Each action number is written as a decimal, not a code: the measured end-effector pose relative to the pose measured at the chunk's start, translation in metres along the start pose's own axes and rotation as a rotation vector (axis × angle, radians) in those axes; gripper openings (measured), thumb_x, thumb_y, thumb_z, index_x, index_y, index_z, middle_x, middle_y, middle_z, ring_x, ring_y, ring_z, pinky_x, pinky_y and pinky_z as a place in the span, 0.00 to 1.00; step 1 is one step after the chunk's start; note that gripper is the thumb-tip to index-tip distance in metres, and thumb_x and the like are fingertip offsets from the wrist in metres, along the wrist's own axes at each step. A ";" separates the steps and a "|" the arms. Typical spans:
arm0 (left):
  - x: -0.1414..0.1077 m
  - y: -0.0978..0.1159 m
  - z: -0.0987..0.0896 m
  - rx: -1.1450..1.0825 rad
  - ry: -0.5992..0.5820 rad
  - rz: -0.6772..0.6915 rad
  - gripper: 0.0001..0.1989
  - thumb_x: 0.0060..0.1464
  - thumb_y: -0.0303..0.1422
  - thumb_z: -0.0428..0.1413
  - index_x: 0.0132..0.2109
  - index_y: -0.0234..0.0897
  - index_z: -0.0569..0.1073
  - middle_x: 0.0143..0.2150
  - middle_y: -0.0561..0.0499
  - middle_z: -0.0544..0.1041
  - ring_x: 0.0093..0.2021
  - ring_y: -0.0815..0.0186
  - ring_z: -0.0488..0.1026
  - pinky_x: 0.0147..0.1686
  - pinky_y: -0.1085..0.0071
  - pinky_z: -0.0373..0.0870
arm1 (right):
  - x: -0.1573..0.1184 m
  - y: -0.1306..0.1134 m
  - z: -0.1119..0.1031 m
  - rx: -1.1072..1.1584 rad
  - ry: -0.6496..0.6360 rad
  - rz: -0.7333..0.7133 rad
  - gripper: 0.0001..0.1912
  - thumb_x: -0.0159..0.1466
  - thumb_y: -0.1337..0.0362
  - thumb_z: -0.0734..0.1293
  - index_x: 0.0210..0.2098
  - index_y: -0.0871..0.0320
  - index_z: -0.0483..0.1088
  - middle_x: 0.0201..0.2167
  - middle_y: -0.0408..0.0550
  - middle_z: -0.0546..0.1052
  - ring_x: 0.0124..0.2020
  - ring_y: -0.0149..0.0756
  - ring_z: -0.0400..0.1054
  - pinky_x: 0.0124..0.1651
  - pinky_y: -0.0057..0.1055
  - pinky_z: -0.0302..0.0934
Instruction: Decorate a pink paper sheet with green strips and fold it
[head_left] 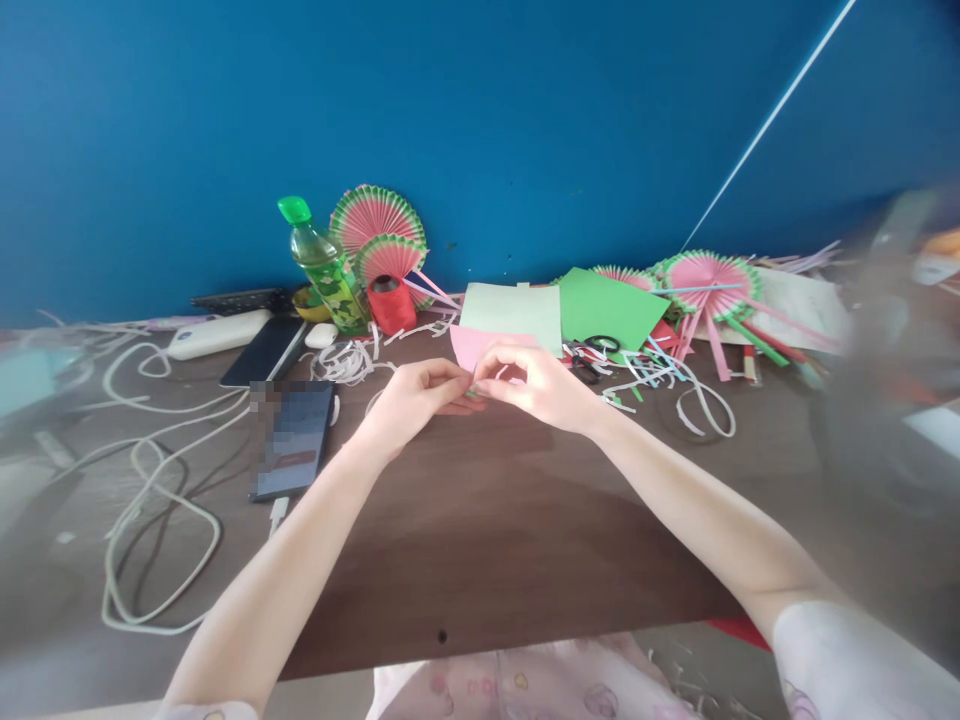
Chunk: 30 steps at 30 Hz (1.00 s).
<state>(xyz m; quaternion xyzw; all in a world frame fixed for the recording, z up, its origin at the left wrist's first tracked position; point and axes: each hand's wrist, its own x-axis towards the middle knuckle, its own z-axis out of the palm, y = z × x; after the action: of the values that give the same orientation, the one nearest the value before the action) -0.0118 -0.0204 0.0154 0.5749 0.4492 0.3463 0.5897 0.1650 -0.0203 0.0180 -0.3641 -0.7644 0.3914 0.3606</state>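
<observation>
My left hand (420,398) and my right hand (534,385) meet above the middle of the brown table, fingertips pinched close together. A tiny bit of green shows between the fingers, but what they pinch is mostly hidden. Just behind the fingertips lies a pink sheet of paper (484,343), partly covered by my right hand. A pale green sheet (510,303) is behind it, and a brighter green sheet (611,310) lies to its right. Black-handled scissors (602,343) rest beside my right hand among narrow paper strips.
Pleated pink-and-green paper fans (379,220) lean against the blue wall, with more fans (711,283) at right. A green-capped bottle (326,270) and a red roll (391,303) stand at back. Phones (294,440) and looping white cables (161,500) lie left on the table (510,540).
</observation>
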 end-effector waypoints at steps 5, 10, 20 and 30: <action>-0.002 0.002 0.003 0.027 -0.007 0.009 0.10 0.46 0.36 0.59 0.31 0.31 0.72 0.28 0.46 0.78 0.33 0.62 0.77 0.41 0.63 0.73 | -0.002 -0.002 -0.002 -0.026 -0.012 0.006 0.04 0.59 0.66 0.63 0.28 0.58 0.67 0.32 0.45 0.70 0.33 0.30 0.66 0.38 0.32 0.63; -0.003 0.003 0.005 0.042 -0.012 0.005 0.10 0.46 0.36 0.58 0.31 0.31 0.72 0.28 0.46 0.79 0.33 0.62 0.77 0.40 0.63 0.73 | -0.003 -0.002 -0.002 -0.045 -0.018 -0.014 0.02 0.59 0.67 0.63 0.29 0.58 0.66 0.33 0.45 0.70 0.33 0.30 0.66 0.38 0.32 0.63; -0.005 0.004 0.011 -0.024 0.189 0.121 0.10 0.47 0.35 0.57 0.33 0.32 0.72 0.32 0.47 0.78 0.34 0.63 0.76 0.41 0.64 0.73 | -0.007 -0.008 0.009 -0.082 0.380 0.042 0.04 0.57 0.63 0.66 0.28 0.57 0.71 0.38 0.47 0.69 0.43 0.38 0.63 0.43 0.39 0.60; -0.015 0.004 0.024 0.216 0.339 0.372 0.09 0.51 0.35 0.54 0.37 0.35 0.75 0.35 0.51 0.78 0.36 0.66 0.75 0.39 0.71 0.72 | -0.013 -0.017 0.015 -0.031 0.407 -0.016 0.04 0.58 0.63 0.65 0.28 0.55 0.70 0.45 0.48 0.66 0.52 0.41 0.58 0.49 0.42 0.58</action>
<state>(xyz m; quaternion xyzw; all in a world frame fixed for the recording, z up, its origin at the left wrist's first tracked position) 0.0050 -0.0427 0.0200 0.6409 0.4625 0.4900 0.3678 0.1537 -0.0434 0.0229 -0.4350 -0.6845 0.2949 0.5053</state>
